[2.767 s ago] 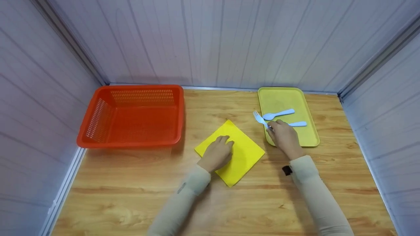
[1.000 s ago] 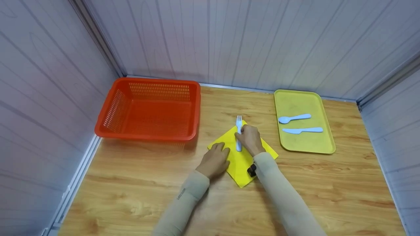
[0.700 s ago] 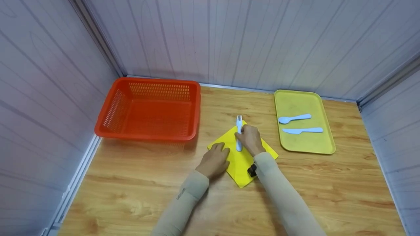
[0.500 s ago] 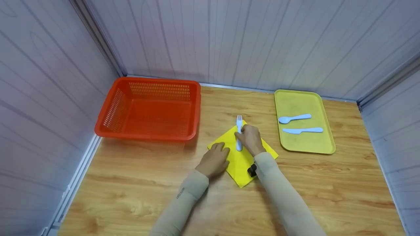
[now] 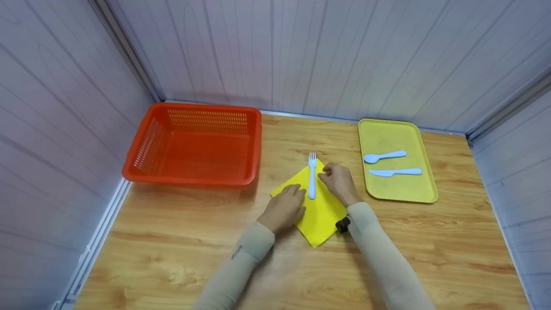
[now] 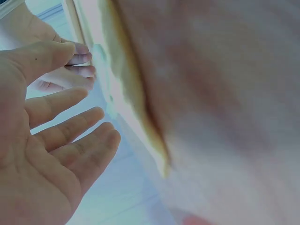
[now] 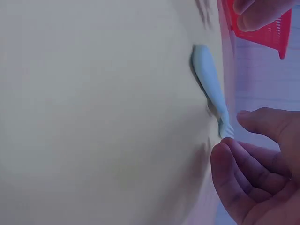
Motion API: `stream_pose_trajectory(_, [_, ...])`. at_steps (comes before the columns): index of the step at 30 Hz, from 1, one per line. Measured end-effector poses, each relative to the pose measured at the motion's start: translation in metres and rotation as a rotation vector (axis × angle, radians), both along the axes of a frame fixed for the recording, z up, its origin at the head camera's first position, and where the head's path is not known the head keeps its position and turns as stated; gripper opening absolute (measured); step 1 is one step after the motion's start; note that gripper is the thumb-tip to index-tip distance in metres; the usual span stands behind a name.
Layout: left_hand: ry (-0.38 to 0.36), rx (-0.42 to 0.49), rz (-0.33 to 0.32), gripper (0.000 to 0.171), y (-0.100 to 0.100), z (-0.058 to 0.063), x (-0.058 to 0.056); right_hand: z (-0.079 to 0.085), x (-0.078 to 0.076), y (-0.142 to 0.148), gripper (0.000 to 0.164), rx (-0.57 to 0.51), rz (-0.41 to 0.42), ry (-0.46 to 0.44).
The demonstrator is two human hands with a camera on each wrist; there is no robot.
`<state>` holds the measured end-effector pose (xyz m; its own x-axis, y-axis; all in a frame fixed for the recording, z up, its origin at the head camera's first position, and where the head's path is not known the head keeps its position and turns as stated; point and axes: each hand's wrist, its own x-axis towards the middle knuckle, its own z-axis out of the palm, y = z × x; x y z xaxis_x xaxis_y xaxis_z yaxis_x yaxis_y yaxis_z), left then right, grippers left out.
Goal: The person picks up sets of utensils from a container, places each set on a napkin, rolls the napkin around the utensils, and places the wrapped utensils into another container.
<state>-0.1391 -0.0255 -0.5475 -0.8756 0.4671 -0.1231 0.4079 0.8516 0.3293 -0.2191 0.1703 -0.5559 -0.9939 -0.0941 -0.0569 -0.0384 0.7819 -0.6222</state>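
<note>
Lying on the yellow cloth (image 5: 319,220), the light-blue fork (image 5: 312,178) extends tines-first past the far edge. The left hand (image 5: 283,209), fingers extended, overlies the cloth's left side; the right hand (image 5: 340,184), fingers loosely bent, is just beside the fork. Both hold nothing.

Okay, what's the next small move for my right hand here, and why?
I'd probably reach your right hand across to the spoon: that hand holds nothing, the fork lies beside it with its handle on the yellow cloth, and the spoon and knife both lie on the yellow tray.
</note>
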Motion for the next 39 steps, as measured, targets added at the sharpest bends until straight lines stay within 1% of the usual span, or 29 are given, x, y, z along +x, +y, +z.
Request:
stream_pose_trajectory(4, [0.046,0.008,-0.05,0.05,0.012,0.007,-0.002,0.011,0.005,0.021,0.022,0.035,0.04,0.049])
stream_pose_trajectory(9, [0.111,0.002,-0.119,0.048,0.027,0.009,-0.004,0.022,0.011,0.049,0.024,0.083,0.048,0.079])
stream_pose_trajectory(11, [0.119,-0.001,-0.138,0.049,0.033,0.009,-0.005,0.025,0.011,0.061,0.024,0.116,0.047,0.082])
stream_pose_trajectory(14, [0.107,-0.008,-0.161,0.05,0.044,0.009,-0.007,0.027,0.009,0.08,0.025,0.184,0.055,0.094])
stream_pose_trajectory(19, [0.077,-0.033,-0.206,0.053,0.064,0.009,-0.013,0.022,0.002,0.115,0.025,0.272,0.047,0.102])
stream_pose_trajectory(22, [0.037,-0.032,-0.231,0.055,0.077,0.007,-0.015,0.016,0.001,0.133,0.025,0.317,0.032,0.113])
stream_pose_trajectory(25, [0.029,-0.027,-0.258,0.055,0.089,0.005,-0.018,0.008,0.001,0.146,0.025,0.344,0.024,0.142])
stream_pose_trajectory(30, [0.097,-0.062,-0.296,0.051,0.104,-0.002,-0.021,-0.002,-0.001,0.152,0.026,0.348,0.036,0.201])
stream_pose_trajectory(33, [0.125,-0.109,-0.319,0.051,0.112,-0.006,-0.02,-0.006,-0.002,0.152,0.025,0.363,0.049,0.212])
stream_pose_trajectory(35, [0.124,-0.143,-0.33,0.052,0.116,-0.009,-0.02,-0.008,-0.003,0.152,0.023,0.386,0.059,0.199])
stream_pose_trajectory(39, [0.112,-0.203,-0.33,0.053,0.123,-0.011,-0.02,-0.008,-0.005,0.152,0.02,0.448,0.079,0.169])
